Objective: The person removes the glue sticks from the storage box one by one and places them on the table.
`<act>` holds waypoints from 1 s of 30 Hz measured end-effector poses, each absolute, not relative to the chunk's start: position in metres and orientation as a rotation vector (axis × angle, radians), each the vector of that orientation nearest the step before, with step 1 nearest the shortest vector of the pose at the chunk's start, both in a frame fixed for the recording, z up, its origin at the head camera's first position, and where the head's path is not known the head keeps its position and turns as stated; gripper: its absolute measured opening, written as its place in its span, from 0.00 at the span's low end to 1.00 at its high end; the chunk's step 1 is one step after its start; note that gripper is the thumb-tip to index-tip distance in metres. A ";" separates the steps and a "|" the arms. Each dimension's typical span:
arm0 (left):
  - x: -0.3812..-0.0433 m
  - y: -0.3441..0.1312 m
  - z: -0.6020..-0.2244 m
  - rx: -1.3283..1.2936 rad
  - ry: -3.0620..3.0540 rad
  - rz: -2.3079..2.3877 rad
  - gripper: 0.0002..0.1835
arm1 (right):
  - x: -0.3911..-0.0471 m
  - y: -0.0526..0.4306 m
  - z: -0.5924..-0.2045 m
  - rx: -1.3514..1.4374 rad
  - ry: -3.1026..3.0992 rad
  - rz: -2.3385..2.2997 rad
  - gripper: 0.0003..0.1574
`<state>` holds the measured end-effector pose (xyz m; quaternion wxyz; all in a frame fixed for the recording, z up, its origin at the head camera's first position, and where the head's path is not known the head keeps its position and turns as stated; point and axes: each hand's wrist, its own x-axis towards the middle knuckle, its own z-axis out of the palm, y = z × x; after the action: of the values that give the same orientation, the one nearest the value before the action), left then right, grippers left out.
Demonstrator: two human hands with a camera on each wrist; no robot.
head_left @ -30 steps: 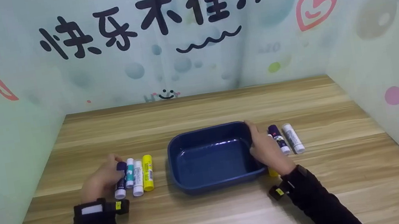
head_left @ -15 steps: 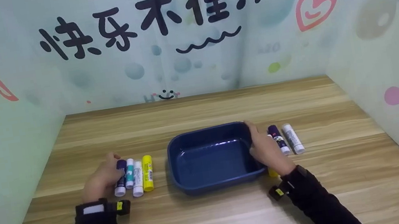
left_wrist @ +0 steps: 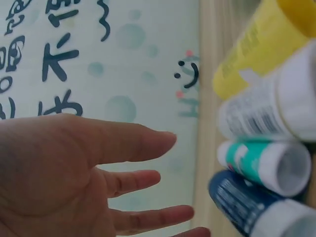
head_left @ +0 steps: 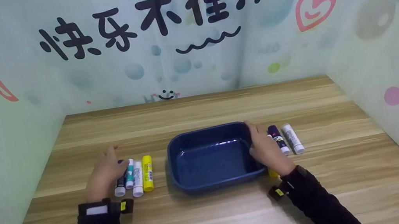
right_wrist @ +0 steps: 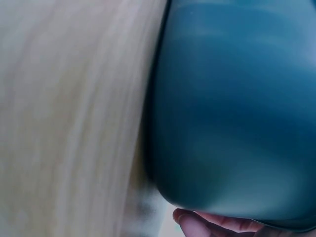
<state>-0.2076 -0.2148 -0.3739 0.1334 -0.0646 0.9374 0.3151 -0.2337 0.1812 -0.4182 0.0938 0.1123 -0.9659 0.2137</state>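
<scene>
On the left lies a row of glue sticks: a dark blue-purple one (head_left: pixel 120 187), a teal and white one (head_left: pixel 129 174), a white one (head_left: pixel 137 178) and a yellow one (head_left: pixel 148 174). My left hand (head_left: pixel 104 173) hovers over the dark stick's far end, thumb towards the row. The left wrist view has this hand (left_wrist: pixel 89 173) with straight, spread fingers, apart from the sticks and holding nothing. At the centre stands a dark blue rectangular basin (head_left: pixel 211 165). My right hand (head_left: pixel 268 149) grips its right end at the rim; its fingertips (right_wrist: pixel 192 224) show against the outer wall.
Right of the basin lie a dark purple glue stick (head_left: pixel 278 139), a white one (head_left: pixel 293 138) and a yellow one (head_left: pixel 273 172), mostly hidden by the right hand. The wooden table (head_left: pixel 215 220) is bounded by printed cloth walls (head_left: pixel 185 70) behind and at both sides.
The dark glue stick has slid slightly away from me and now lies still. My left hand has let it go and shifted a little right and away. The right hand and basin stay put.
</scene>
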 end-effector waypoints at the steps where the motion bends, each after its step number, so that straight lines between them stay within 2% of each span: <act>1: -0.207 -0.212 -0.372 -0.173 2.764 0.892 0.35 | -0.234 0.181 -0.419 0.333 -2.863 0.629 0.47; 11: -0.196 -0.168 -0.355 0.074 2.829 0.902 0.32 | -0.234 0.181 -0.418 0.314 -2.886 0.638 0.48; 20: -0.191 -0.132 -0.367 0.179 2.630 0.877 0.33 | -0.234 0.180 -0.418 0.301 -2.902 0.637 0.48; 26: -0.187 -0.118 -0.373 0.187 2.614 0.770 0.18 | -0.234 0.180 -0.418 0.293 -2.900 0.644 0.47; 30: -0.182 -0.112 -0.370 0.107 2.655 0.666 0.18 | -0.233 0.180 -0.419 0.271 -2.861 0.695 0.41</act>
<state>-0.1824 -0.1122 -0.3700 0.1996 0.0383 0.9497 0.2383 -0.2334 0.1801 -0.4190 0.0926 0.0913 -0.9635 0.2340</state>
